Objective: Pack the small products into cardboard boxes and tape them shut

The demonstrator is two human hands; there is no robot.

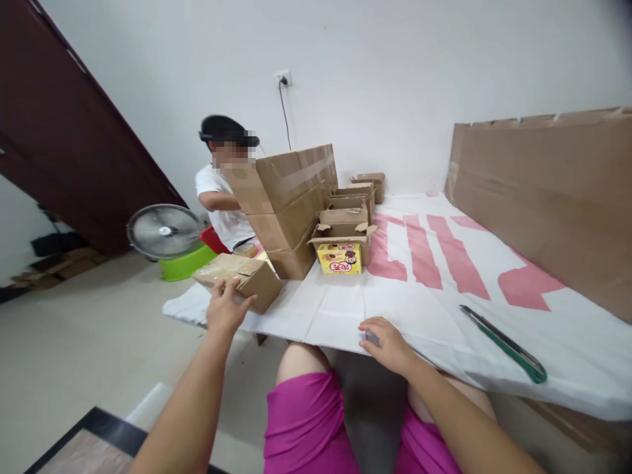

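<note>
My left hand reaches out to a small taped cardboard box at the table's left corner, fingers resting on its near side and top. My right hand lies at the table's front edge with the fingers curled round a small grey object I cannot make out. An open small box with a yellow printed carton inside stands in the middle of the table. A green-handled utility knife lies to the right of my right hand.
The table carries a white cloth with pink letters. Stacked large cartons and several small open boxes stand at the far side. Flat cardboard leans on the right. Another person sits behind the cartons, beside a fan.
</note>
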